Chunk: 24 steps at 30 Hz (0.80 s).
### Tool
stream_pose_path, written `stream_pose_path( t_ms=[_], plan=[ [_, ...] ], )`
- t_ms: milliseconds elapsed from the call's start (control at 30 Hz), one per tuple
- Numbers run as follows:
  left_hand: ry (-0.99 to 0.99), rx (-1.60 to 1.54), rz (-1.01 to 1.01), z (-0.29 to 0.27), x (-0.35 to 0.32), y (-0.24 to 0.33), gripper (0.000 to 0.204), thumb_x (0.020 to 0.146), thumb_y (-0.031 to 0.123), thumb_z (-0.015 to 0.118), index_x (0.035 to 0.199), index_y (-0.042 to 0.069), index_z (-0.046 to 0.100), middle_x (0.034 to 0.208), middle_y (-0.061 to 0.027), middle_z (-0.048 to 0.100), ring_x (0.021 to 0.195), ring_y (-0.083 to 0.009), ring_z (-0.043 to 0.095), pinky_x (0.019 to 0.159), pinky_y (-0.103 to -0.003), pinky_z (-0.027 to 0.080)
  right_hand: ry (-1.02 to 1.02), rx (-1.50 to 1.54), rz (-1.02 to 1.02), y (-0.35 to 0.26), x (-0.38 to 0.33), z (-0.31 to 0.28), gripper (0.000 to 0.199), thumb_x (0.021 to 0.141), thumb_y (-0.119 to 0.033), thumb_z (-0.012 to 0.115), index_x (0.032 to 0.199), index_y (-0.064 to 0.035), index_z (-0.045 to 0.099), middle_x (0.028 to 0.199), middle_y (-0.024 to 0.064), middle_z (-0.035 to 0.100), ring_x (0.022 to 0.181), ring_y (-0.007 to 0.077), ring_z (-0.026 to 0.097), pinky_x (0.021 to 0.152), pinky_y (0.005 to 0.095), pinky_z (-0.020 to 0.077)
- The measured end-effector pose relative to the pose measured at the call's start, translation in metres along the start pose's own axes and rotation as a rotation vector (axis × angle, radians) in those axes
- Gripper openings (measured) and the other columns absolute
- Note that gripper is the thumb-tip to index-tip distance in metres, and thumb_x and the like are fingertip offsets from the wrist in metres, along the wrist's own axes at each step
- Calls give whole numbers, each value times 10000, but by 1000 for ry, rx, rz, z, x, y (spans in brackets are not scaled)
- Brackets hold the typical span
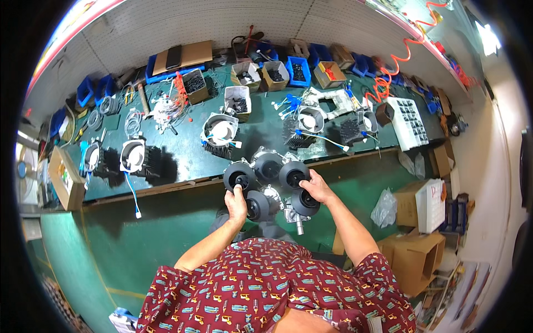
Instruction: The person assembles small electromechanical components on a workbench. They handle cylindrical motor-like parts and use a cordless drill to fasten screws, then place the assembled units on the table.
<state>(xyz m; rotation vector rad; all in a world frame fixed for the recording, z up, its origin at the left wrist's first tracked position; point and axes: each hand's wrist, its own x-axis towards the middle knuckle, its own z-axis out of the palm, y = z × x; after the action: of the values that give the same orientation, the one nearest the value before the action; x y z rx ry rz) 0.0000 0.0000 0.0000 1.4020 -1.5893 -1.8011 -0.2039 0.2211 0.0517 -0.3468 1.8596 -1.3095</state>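
Just in front of the bench edge, above my lap, is a cluster of black, round, cup-shaped fan wheels with silver cast metal housings (300, 219) among them. My left hand (237, 205) grips the upper left fan wheel (233, 172), its thumb at the hub. My right hand (318, 188) closes on the upper right fan wheel (290, 173), its thumb at the centre. Another wheel (267, 167) sits between these two. Lower ones lie close to each hand, a left wheel (256, 206) and a right wheel (304, 207). Fingers under the wheels are hidden.
On the green bench (186, 150) stand finned motor units, including a left one (133, 158) and a middle one (220, 130), with trailing cables. Behind are parts boxes, a blue bin (298, 72) and a white tray (407, 123). Cardboard cartons (413, 261) stand at right.
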Motion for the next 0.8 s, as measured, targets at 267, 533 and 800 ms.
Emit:
stream_pose_path(
  t_ms=[267, 533, 800],
  plan=[
    [220, -90, -102, 62, 3, -33, 591, 936, 436, 552, 1016, -145, 634, 934, -246, 666, 900, -338, 613, 865, -462, 463, -75, -207, -26, 7, 38, -56, 402, 894, -199, 679, 1216, 13, 561, 1032, 94, 666, 883, 148, 621, 813, 331, 524],
    [260, -189, -131, 77, -4, -16, 564, 930, 443, 568, 893, -118, 615, 780, -120, 592, 754, -248, 545, 749, -434, 452, -118, -353, 41, -13, 40, -81, 430, 883, -194, 658, 1245, 23, 574, 1101, 114, 677, 996, 188, 628, 908, 348, 509],
    [300, -412, -261, 98, 9, -23, 511, 932, 452, 575, 935, -57, 627, 837, -73, 588, 746, -201, 546, 713, -391, 462, -99, -277, 72, 9, 14, -109, 418, 882, -184, 651, 1244, 2, 553, 1048, 94, 661, 897, 148, 622, 824, 331, 514]
  ],
)
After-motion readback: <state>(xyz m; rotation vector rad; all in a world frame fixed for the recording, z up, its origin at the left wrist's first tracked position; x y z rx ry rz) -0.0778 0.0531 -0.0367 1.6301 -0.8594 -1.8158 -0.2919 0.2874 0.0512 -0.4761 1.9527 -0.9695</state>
